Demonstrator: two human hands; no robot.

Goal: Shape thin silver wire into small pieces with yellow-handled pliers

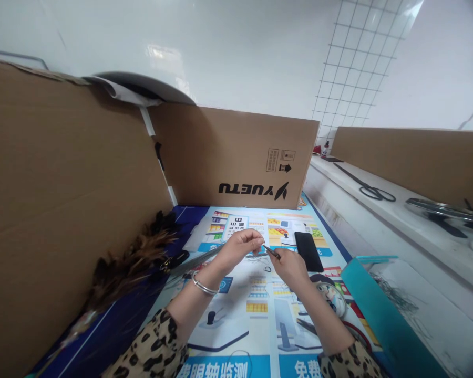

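Observation:
Above the printed table cover, my left hand is closed in a pinch, thumb against fingers. Whatever it pinches is too small to make out. My right hand grips a slim dark metal tool with a narrow pointed tip; most of its handle is hidden in the palm, so its exact kind does not show. The tool's tip reaches the left fingertips. Below the hands, a small dark ring-like loop lies on the cover. A black phone lies just beyond the right hand.
Brown feathers lie along the left cardboard panel. A cardboard panel closes off the back. At right stands a turquoise box with tangled thin strands. Large scissors and a glass lid rest on the white ledge.

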